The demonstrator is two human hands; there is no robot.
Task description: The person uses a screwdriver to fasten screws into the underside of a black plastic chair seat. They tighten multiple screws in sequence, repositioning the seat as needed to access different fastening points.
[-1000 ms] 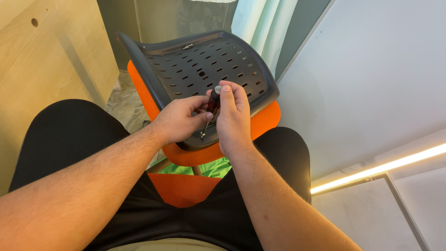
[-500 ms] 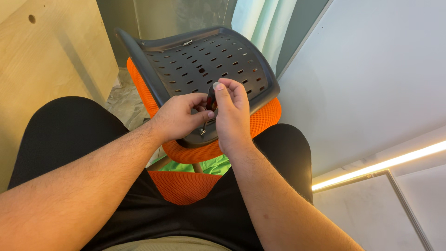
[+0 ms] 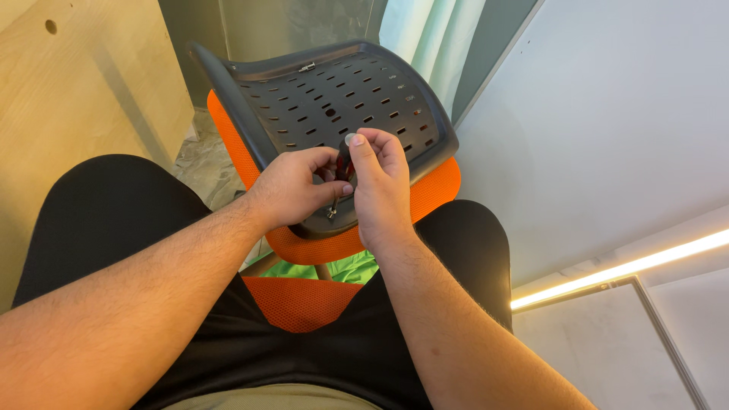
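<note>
A dark grey perforated plastic chair shell (image 3: 326, 99) with orange mesh (image 3: 437, 190) under it rests against my knees. Both hands meet over its near edge. My right hand (image 3: 383, 190) grips a small tool with a dark red-and-black handle (image 3: 343, 161), thumb on top. My left hand (image 3: 296, 186) pinches at the lower end of the same tool, where a thin metal tip (image 3: 332, 211) points down at the shell. What the tip touches is hidden by my fingers.
A light wooden panel (image 3: 68, 99) stands at the left. A white wall or board (image 3: 607, 129) fills the right, with a lit strip (image 3: 623, 269) below it. Pale curtain (image 3: 425, 30) hangs behind the chair. Green material (image 3: 334, 267) shows between my black-clad thighs.
Both hands stay clasped on the tool at the shell's near edge; only slight finger shifts and a small camera move show.
</note>
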